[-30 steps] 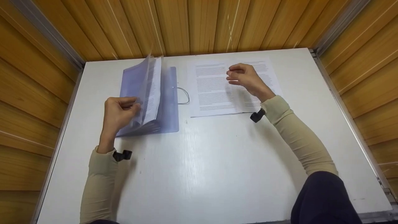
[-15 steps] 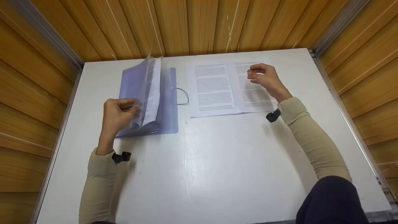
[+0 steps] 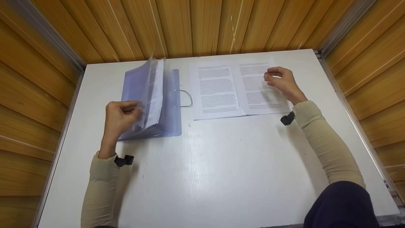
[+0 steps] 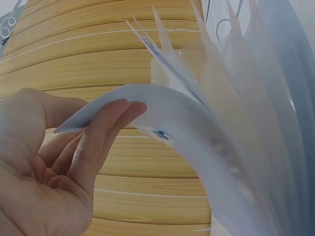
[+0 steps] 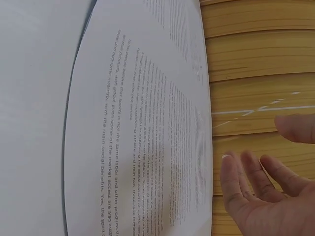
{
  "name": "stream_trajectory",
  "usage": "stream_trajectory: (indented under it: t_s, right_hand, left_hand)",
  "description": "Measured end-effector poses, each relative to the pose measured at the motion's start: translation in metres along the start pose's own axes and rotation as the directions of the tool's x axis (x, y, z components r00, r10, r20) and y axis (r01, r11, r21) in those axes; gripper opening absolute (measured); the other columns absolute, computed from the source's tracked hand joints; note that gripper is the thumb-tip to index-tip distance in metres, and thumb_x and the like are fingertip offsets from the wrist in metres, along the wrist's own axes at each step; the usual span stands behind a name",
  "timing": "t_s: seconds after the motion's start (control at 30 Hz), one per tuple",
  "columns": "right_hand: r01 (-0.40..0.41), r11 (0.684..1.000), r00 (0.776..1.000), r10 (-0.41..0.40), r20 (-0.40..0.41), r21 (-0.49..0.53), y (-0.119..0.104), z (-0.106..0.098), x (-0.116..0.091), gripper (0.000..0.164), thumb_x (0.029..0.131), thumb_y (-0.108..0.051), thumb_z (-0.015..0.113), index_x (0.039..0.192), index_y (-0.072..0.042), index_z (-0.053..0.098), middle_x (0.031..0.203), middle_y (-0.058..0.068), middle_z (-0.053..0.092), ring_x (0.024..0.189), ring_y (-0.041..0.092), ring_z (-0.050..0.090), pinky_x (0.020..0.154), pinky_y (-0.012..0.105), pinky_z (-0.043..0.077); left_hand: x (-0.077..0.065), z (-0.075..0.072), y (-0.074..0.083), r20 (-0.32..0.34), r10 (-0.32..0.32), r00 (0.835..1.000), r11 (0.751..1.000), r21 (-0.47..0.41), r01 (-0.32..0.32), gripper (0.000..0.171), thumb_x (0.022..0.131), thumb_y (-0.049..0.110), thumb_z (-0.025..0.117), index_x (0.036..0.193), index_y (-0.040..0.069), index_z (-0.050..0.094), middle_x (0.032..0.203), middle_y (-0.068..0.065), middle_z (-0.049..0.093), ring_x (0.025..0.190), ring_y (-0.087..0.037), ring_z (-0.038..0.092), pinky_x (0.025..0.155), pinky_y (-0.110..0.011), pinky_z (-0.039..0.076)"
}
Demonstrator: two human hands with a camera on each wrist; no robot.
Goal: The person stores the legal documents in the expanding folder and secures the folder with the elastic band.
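At the left of the table a translucent blue display folder point(image 3: 176, 126) lies spread, its clear sleeves fanned upright. My left hand point(image 3: 117, 118) pinches a clear sleeve point(image 4: 172, 110) between thumb and fingers; in the left wrist view the sleeve bends over the fingers. A printed sheet point(image 3: 155, 95) shows inside the fanned sleeves. To the folder's right lie two printed pages side by side, a left page point(image 3: 218, 88) and a right page point(image 3: 254, 91). Over the right page's outer edge hovers my right hand point(image 3: 284, 84), fingers loosely bent, holding nothing.
A thin elastic loop point(image 3: 191, 98) sticks out from the folder's right edge towards the pages. The white table point(image 3: 215, 177) is bordered by wood-patterned panels point(image 3: 202, 28) at the back and both sides. Black wrist cameras sit at both cuffs.
My right hand has moved right, from over the middle of the two pages to the right page's outer edge. The left hand keeps its pinch on the sleeve, almost unmoved.
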State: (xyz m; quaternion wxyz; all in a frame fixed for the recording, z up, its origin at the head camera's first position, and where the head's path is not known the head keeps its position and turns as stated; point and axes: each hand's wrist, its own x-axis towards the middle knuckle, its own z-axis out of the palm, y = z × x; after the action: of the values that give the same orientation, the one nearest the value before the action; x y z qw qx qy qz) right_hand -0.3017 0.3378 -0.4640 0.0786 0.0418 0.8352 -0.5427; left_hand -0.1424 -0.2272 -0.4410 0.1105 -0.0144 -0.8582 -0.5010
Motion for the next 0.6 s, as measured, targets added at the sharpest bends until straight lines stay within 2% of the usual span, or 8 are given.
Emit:
stream_trajectory:
  t_s: [0.2,0.27,0.4,0.47,0.6]
  right_hand:
    - [-0.026,0.999,1.0,0.026,-0.019,-0.04,0.008,-0.006,-0.001,0.052,0.106,-0.022,0.066,0.151,-0.002,0.052,0.139,0.007,0.059,0.119,0.013,0.062,0.105,0.026,0.057]
    - [-0.025,0.997,0.999,0.023,-0.025,-0.067,0.01,-0.008,-0.001,0.052,0.106,-0.024,0.066,0.151,-0.001,0.052,0.14,0.009,0.059,0.117,0.013,0.063,0.102,0.023,0.057]
    - [-0.01,0.99,1.0,0.007,-0.021,-0.139,0.017,-0.014,-0.002,0.057,0.106,-0.029,0.067,0.153,-0.001,0.05,0.146,0.015,0.058,0.121,0.022,0.064,0.099,0.022,0.056]
    - [-0.006,0.98,1.0,0.002,-0.017,-0.201,0.021,-0.019,-0.002,0.061,0.105,-0.032,0.067,0.155,-0.001,0.048,0.151,0.018,0.056,0.13,0.03,0.061,0.104,0.03,0.054]
    - [-0.008,0.948,1.0,0.004,-0.012,-0.318,0.029,-0.027,-0.001,0.069,0.105,-0.035,0.066,0.159,-0.001,0.043,0.158,0.024,0.05,0.143,0.042,0.052,0.118,0.052,0.046]
  left_hand:
    - [0.0,0.0,0.0,0.001,-0.001,1.0,1.0,-0.006,0.001,0.023,0.09,-0.003,0.077,0.111,-0.01,0.079,0.104,-0.032,0.077,0.073,0.018,0.066,0.067,-0.006,0.055]
    - [0.0,0.001,0.0,0.002,-0.002,1.0,1.0,-0.006,0.002,0.023,0.089,-0.003,0.077,0.111,-0.01,0.079,0.105,-0.032,0.077,0.073,0.019,0.066,0.067,-0.006,0.055]
    - [0.0,0.002,0.0,0.003,-0.005,1.0,1.0,-0.004,0.005,0.023,0.089,-0.003,0.076,0.111,-0.01,0.079,0.104,-0.031,0.077,0.074,0.018,0.066,0.068,-0.007,0.056]
    - [0.0,0.002,-0.001,0.001,-0.003,1.0,1.0,-0.003,0.003,0.022,0.089,-0.003,0.075,0.11,-0.01,0.08,0.104,-0.03,0.078,0.075,0.017,0.067,0.069,-0.008,0.057]
    - [-0.001,0.003,-0.001,-0.004,0.003,1.0,1.0,0.002,-0.003,0.023,0.089,-0.004,0.074,0.11,-0.01,0.08,0.104,-0.029,0.078,0.077,0.016,0.067,0.07,-0.009,0.058]
